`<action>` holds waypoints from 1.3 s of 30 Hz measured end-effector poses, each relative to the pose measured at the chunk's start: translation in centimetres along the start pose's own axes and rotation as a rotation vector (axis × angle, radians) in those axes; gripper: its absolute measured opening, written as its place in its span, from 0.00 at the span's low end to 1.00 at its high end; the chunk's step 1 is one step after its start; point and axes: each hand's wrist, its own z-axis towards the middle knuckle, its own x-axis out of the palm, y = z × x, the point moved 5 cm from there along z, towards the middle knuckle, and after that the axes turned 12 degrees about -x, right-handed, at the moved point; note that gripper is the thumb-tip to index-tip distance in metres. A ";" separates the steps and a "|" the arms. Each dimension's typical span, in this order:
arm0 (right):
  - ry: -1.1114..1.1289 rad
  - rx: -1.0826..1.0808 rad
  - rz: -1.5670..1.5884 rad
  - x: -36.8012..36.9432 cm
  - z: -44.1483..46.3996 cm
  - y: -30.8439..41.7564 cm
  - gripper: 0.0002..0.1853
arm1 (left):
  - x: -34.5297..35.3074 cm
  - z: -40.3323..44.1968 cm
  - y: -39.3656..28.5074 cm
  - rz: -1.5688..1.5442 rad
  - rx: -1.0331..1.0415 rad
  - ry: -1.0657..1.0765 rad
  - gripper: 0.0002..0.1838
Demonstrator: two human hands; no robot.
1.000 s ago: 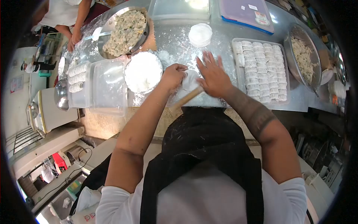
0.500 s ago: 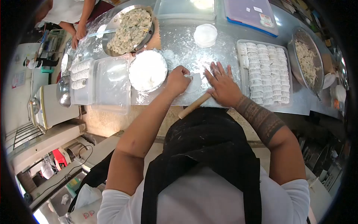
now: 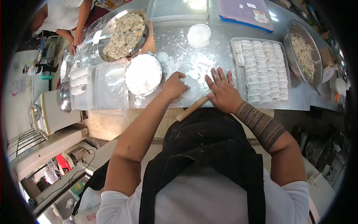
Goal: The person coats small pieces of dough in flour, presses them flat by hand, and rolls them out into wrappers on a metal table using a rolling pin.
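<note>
A wooden rolling pin (image 3: 192,108) slants across the tabletop's (image 3: 223,33) near edge, one end jutting over a black apron (image 3: 201,138). Its other end runs under the thumb of the right hand (image 3: 224,91), which lies palm down, fingers spread; what the palm touches is hidden. Beside it, near the middle of the near edge, lies a thin dough round (image 3: 191,89), its outline pale against the flour. The left hand (image 3: 174,86) has thumb and forefinger apart at the round's left side; the lower fingers are hard to make out.

Left along that edge stand a bowl of white flour (image 3: 143,74), a see-through plastic tray (image 3: 109,84) and a box of pleated dumplings (image 3: 79,80). Toward the right corner, a larger tray (image 3: 234,67) holds dumplings in rows. Beyond, metal bowls of chunky filling (image 3: 125,35) and shredded filling (image 3: 304,58) flank a stack of white rounds (image 3: 198,36). At the far edge, a see-through container (image 3: 178,15) is cut off by the frame.

Compared with a second ago, the right hand and pin sit closer to the near edge, and the hand's blur is gone.
</note>
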 end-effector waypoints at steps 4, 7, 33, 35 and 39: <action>0.020 -0.037 0.004 0.0 0.6 -0.3 0.38 | 1.1 -0.1 -0.4 0.013 0.043 -0.023 0.28; 0.026 -0.061 -0.010 -0.4 1.5 -0.3 0.37 | 1.4 0.4 -0.1 0.039 0.044 -0.001 0.24; -0.173 0.095 0.036 2.7 -2.4 0.6 0.41 | -0.8 -1.0 -3.0 0.107 0.020 0.125 0.17; -0.166 0.082 0.050 3.1 -2.8 0.3 0.40 | -0.8 -1.4 -5.2 -0.127 -0.021 0.297 0.15; -0.178 0.093 0.051 3.3 -2.8 0.3 0.40 | -2.8 -1.6 -12.5 -0.427 0.088 0.345 0.17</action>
